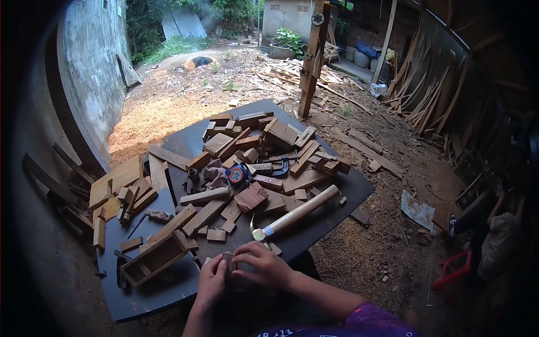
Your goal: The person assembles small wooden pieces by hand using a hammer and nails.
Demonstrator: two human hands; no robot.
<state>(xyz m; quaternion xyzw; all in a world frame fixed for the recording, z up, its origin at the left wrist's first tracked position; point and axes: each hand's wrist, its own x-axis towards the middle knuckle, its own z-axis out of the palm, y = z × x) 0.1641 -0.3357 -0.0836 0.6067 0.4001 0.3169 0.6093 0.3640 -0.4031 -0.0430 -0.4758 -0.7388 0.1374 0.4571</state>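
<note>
Close to my body, at the near edge of the table, my left hand [212, 279] pinches a small brown piece of wood [228, 262] between thumb and fingers. My right hand [263, 265] grips the same piece from the right with curled fingers. Part of the piece is hidden by the fingers. Just beyond my right hand lies a claw hammer [297, 213] with a wooden handle, its head toward me. An open wooden box frame [154, 259] rests to the left of my hands.
Wood offcuts [227, 143] are heaped across the dark table [337, 210], with a blue tape measure [237, 174] and a C-clamp [282, 167] among them. A post [310, 78] stands behind. At the right, a person [499, 241] sits near a red stool [452, 269].
</note>
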